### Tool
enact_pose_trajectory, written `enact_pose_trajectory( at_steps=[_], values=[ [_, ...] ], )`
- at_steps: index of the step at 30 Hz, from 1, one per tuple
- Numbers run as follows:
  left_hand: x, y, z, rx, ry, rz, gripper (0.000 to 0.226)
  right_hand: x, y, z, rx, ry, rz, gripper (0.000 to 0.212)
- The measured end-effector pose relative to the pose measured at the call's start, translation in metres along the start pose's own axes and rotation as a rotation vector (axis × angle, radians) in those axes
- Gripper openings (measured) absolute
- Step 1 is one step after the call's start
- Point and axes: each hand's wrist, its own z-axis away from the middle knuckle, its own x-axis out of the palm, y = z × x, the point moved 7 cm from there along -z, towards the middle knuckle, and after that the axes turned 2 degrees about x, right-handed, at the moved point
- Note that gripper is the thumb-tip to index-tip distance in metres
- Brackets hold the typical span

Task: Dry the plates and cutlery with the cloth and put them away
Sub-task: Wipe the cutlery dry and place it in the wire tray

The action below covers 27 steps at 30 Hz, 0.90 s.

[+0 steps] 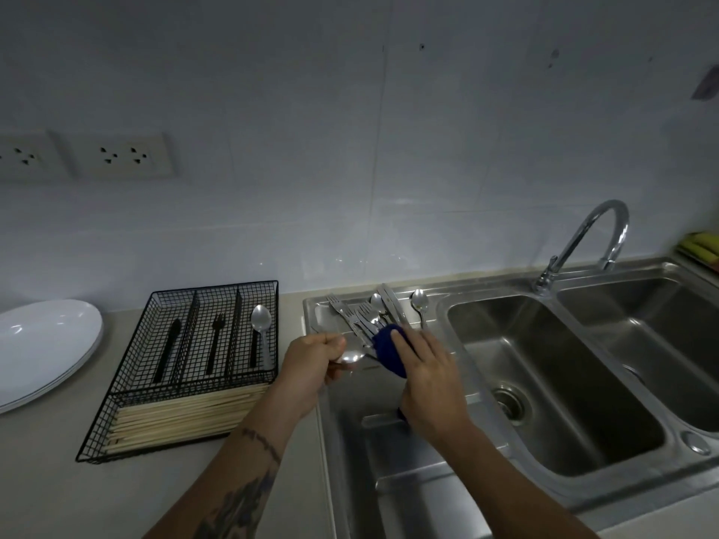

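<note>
2 basins [552,379], grey worktop [58,472], tiled wall [350,130]

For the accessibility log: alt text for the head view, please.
Over a steel sink's drainboard, the left hand holds a spoon while the right hand grips a blue cloth. More wet cutlery lies behind; a wire cutlery tray and stacked white plates sit on the counter to the left.

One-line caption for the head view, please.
Left hand holds a spoon beside the blue cloth in the right hand, over the drainboard.
</note>
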Motion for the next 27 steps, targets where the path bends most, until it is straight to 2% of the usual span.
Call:
enact_pose_trajectory(
  at_steps=[3,8,12,17,23,27],
  values=[
    [0.001,-0.006,0.001,-0.066,-0.03,0.077,0.019,-0.001,0.015,0.002,0.062,-0.032,0.005,0.08],
    [0.009,-0.001,0.0,-0.083,-0.064,0.141,0.018,-0.003,-0.018,-0.004,-0.074,-0.023,0.049,0.086],
    [-0.009,0.001,0.0,-0.119,-0.072,0.188,0.02,-0.007,0.004,-0.014,-0.013,0.005,0.079,0.079],
    [-0.026,-0.001,0.001,-0.147,-0.037,0.323,0.018,0.002,-0.005,-0.02,-0.033,-0.055,0.037,0.075],
    [-0.04,0.007,0.004,-0.02,-0.062,0.56,0.019,0.013,-0.024,-0.033,-0.014,-0.095,0.038,0.069],
    [-0.057,-0.006,-0.004,0.018,0.104,0.575,0.018,0.027,-0.051,-0.036,-0.078,-0.104,-0.014,0.067]
  ],
)
